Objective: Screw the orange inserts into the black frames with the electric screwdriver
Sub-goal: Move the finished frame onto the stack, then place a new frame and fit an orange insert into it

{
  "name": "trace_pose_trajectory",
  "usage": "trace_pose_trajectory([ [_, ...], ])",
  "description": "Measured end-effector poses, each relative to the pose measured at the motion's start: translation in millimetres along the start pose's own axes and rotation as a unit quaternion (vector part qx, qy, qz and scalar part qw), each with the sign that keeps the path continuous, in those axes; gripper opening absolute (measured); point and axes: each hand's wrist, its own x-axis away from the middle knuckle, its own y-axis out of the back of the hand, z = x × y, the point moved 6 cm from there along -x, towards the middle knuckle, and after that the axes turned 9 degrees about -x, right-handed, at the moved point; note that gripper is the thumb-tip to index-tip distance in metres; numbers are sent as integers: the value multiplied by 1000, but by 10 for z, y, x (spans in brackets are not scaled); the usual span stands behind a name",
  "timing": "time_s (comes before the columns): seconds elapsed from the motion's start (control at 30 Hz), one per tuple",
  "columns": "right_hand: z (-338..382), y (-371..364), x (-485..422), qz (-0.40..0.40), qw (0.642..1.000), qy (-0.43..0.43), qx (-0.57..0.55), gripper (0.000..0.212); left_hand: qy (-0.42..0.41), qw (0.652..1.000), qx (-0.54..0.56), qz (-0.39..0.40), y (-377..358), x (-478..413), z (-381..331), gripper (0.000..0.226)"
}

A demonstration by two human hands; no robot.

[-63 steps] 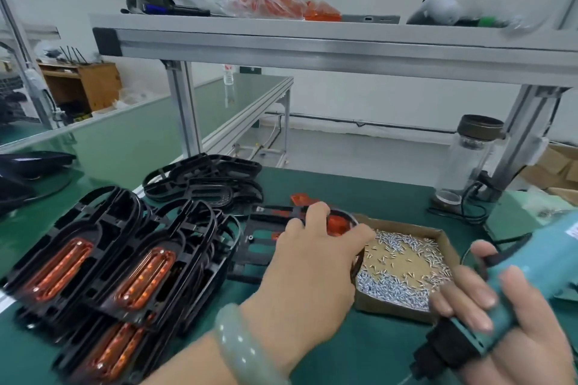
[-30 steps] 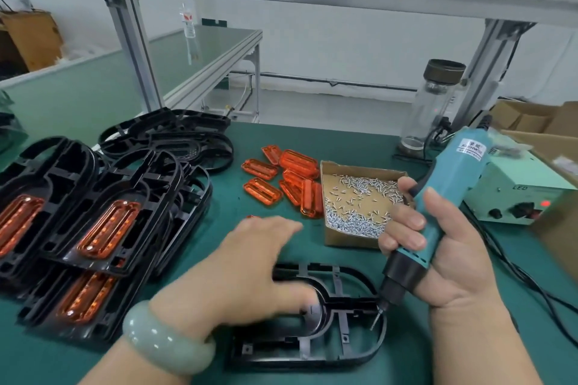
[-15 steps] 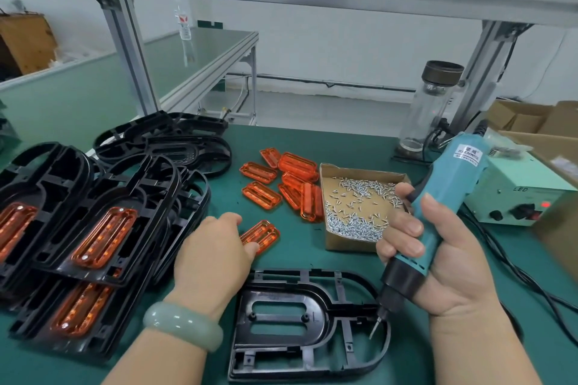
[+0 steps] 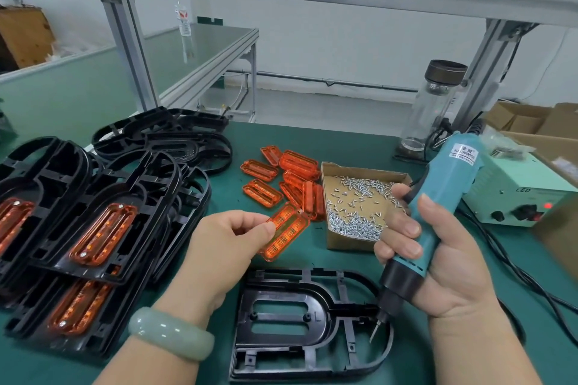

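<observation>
My left hand point(image 4: 225, 239) pinches an orange insert point(image 4: 286, 231) just above the empty black frame point(image 4: 308, 322) lying before me. My right hand point(image 4: 438, 262) grips the electric screwdriver point(image 4: 438, 206), bit over the frame's right end. I judge this the seating step; next the insert must drop into the frame's slot.

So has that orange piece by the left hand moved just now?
Yes. The left hand now pinches the orange insert and has lifted it off the mat, a little nearer the screw box.
</observation>
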Motion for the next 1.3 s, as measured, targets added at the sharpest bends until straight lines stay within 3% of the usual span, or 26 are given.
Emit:
trace_pose_trajectory([
  [0.17,2,-13,-2,12,1000,-8,-3,21,-15,1000,2,23,17,30,-74,10],
  [0.3,3,-6,2,0,1000,-1,-1,19,-67,995,-61,53,66,55,-165,10],
  [0.47,-17,-20,-4,2,1000,-7,-1,18,-94,950,-200,222,12,155,-141,13],
  [0.53,-24,-14,-5,0,1000,-11,-2,19,-100,931,-247,249,-17,189,-138,11],
  [0.67,-27,-7,-10,-3,1000,-16,-1,20,-110,910,-317,244,-80,240,-152,10],
  [0.8,-37,-7,-12,-1,1000,-16,-1,19,-131,884,-409,184,-68,259,-188,16],
  [0.97,-48,-6,-18,-4,1000,-19,0,19,-145,857,-460,182,-83,306,-198,23],
  [1.3,-49,-11,-27,-11,1000,-21,-5,20,-122,856,-450,223,-101,329,-158,14],
])
